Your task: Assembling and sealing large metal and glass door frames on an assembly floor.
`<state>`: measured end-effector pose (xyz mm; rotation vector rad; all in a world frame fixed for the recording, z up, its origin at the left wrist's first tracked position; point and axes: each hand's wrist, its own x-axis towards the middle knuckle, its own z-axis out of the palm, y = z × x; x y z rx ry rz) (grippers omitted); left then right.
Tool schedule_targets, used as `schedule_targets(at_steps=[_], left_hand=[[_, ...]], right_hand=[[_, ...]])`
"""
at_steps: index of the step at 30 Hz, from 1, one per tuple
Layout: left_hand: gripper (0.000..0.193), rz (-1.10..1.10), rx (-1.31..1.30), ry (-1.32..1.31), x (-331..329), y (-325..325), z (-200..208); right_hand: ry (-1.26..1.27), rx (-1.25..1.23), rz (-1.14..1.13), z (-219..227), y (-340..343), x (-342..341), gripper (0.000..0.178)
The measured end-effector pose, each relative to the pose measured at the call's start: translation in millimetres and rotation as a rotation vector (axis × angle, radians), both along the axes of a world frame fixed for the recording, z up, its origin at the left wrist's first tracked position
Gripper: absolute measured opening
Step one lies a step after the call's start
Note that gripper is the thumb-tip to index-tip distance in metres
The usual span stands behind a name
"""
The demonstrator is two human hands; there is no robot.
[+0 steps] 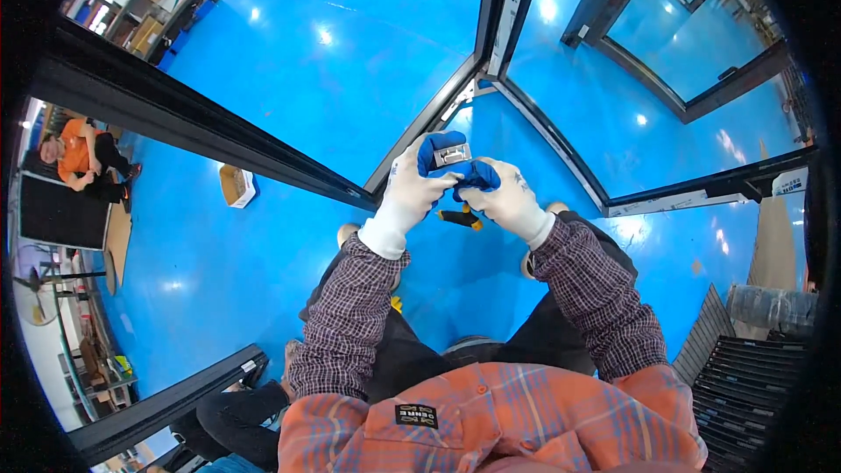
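Note:
Both my hands wear white gloves with blue-coated fingers and meet in front of me, above the blue floor. Between the fingers of my left hand [418, 177] is a small silver metal fitting [452, 154], roughly rectangular. My right hand [504, 194] is closed, its fingertips bunched against the left thumb just below the fitting; whatever they pinch is hidden. Beneath the hands a yellow-and-black tool [460, 218] shows in part, and its kind cannot be made out. Dark metal frames [429, 118] meet at a corner just beyond my hands.
A long black frame bar [210, 127] crosses at left. Behind it stands an open carton [236, 186] on the floor, and a person in orange [81, 153] sits farther left. Another person's dark-clothed leg [236, 416] is at lower left. Stacked dark profiles [749, 385] lie at right.

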<state>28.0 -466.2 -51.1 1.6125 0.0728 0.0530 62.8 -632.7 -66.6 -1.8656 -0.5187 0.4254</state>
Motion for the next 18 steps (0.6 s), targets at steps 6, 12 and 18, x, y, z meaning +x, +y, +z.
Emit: schedule_targets(at_steps=[6, 12, 18], left_hand=[[0.046, -0.019, -0.067, -0.006, 2, 1, -7], [0.044, 0.025, -0.077, 0.024, 4, 6, -9], [0.042, 0.067, -0.087, 0.03, 8, 11, -7]], right_hand=[[0.039, 0.037, 0.032, 1, -2, 1, 0.017], [0.062, -0.032, 0.085, 3, 0, 1, 0.015], [0.055, -0.115, 0.224, 2, -2, 0, 0.016]])
